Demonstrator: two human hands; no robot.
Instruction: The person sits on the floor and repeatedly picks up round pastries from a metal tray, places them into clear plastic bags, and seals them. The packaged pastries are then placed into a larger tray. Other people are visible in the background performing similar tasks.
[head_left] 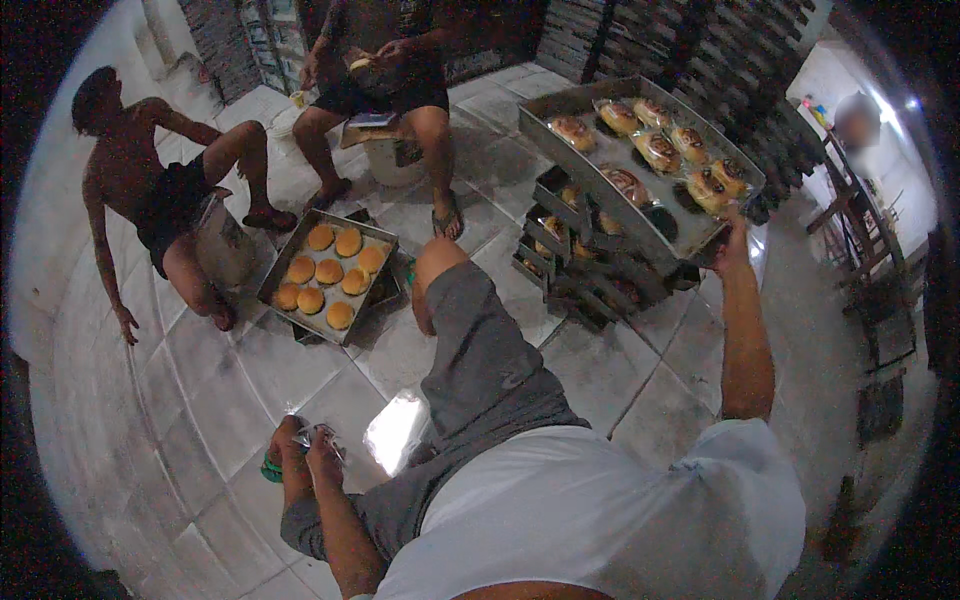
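My right hand (733, 250) grips the near right corner of a metal baking tray (610, 180), which sits tilted and askew over a stack of similar trays. Plastic-wrapped buns (657, 152) with dark swirled tops lie in it, more toward the far and right sides. Down by my left knee, my left hand (322, 458) is closed on crumpled clear plastic wrapping (318, 436); whether anything is inside the plastic cannot be made out. Ahead on the left, another tray (347, 222) on the floor carries several round golden buns (329, 271), with no hand on it.
Trays (562, 240) are stacked crosswise under the held one. Two people sit on low buckets (395, 165) ahead and left; one holds a bun-like piece (360, 64). Dark stacked slats (670, 50) stand behind. Another person and a wooden rack (850, 220) are at far right.
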